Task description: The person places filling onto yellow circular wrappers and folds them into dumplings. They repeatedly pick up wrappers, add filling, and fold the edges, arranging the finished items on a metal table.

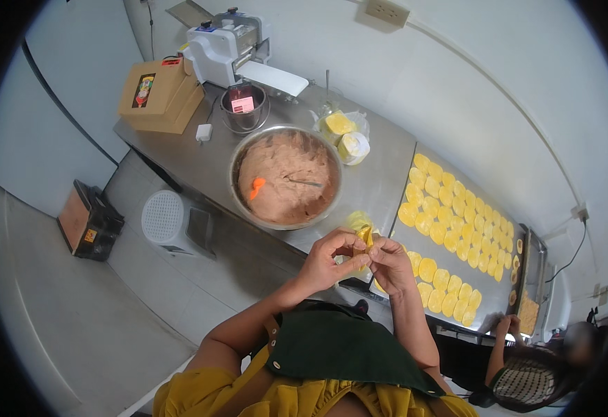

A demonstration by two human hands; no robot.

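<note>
Between my fingertips is a small folded yellow dough wrapper (365, 235), above the front edge of the steel table. My left hand (331, 261) pinches it from one side, thumb and fingers together. From the other side my right hand (391, 265) grips it the same way. Whether filling lies inside the wrapper I cannot tell. Just beyond my hands sits a pale yellow, plastic-looking bundle (356, 220), partly covered by them. A wide steel bowl (231, 179) of pinkish ground filling (283, 163) stands beyond my left hand, with an orange-ended utensil (256, 186) and a metal handle (305, 183) in it.
Rows of flat yellow dough rounds (457, 215) cover the steel surface at right. Behind the bowl are a metal pot (245, 119), yellow stacks (340, 125) in plastic, a white machine (224, 52) and a cardboard box (154, 94). Another person's hands (507, 325) are at far right; a stool (165, 217) stands left.
</note>
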